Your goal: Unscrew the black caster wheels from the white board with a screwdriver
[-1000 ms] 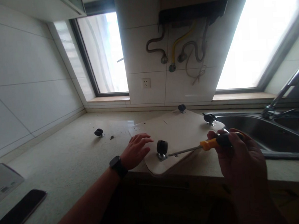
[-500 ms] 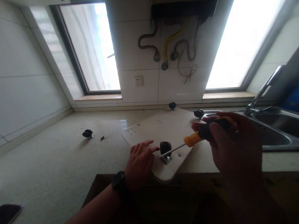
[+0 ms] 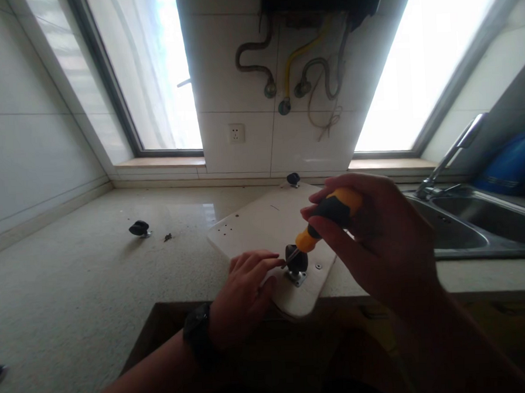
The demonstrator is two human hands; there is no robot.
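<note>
A pale board (image 3: 255, 226) lies on the counter, its near corner over the counter edge. A black caster wheel (image 3: 296, 259) on a metal plate sits at that corner. My right hand (image 3: 374, 237) is closed around a screwdriver with a yellow and black handle (image 3: 329, 213), its shaft pointing down-left at the caster's base. My left hand (image 3: 247, 288), a black watch on the wrist, rests on the board beside the caster, fingers stretched toward the screwdriver tip. A second caster (image 3: 293, 179) stands at the board's far corner.
A loose caster (image 3: 140, 229) and a small dark bit (image 3: 168, 237) lie on the counter (image 3: 73, 277) to the left. A steel sink (image 3: 475, 226) with a tap (image 3: 449, 157) is at the right. Tiled wall, socket (image 3: 236, 133) and hoses are behind.
My right hand has swung the screwdriver from nearly level to steeply tilted and brought it in over the caster. My left hand slid along the board toward the caster. The view shifted left and down.
</note>
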